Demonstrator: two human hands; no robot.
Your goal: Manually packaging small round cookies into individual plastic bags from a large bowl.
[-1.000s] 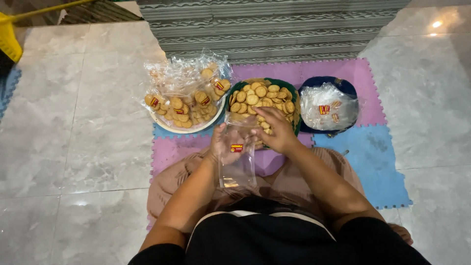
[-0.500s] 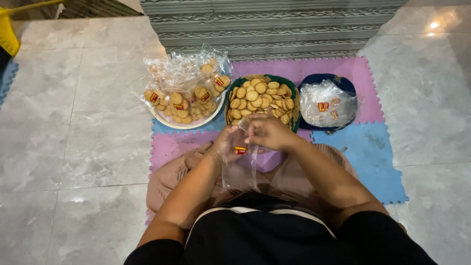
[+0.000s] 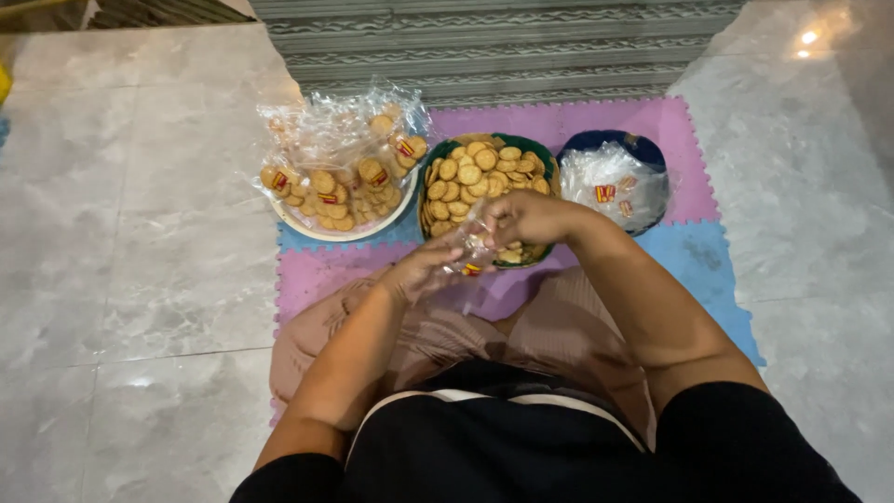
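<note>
A small clear plastic bag with a red and yellow label is held between both my hands just in front of a green bowl heaped with round golden biscuits. My left hand grips the bag's lower part. My right hand pinches its top, over the bowl's near edge. The bag looks slanted and partly hidden by my fingers.
A white plate piled with filled biscuit bags stands left of the bowl. A dark blue bowl of empty clear bags stands to the right. All rest on pink and blue foam mats over a grey marble floor.
The bag hung upright between my hands a second ago; both hands have since lifted it toward the green bowl and tilted it. The camera has shifted slightly.
</note>
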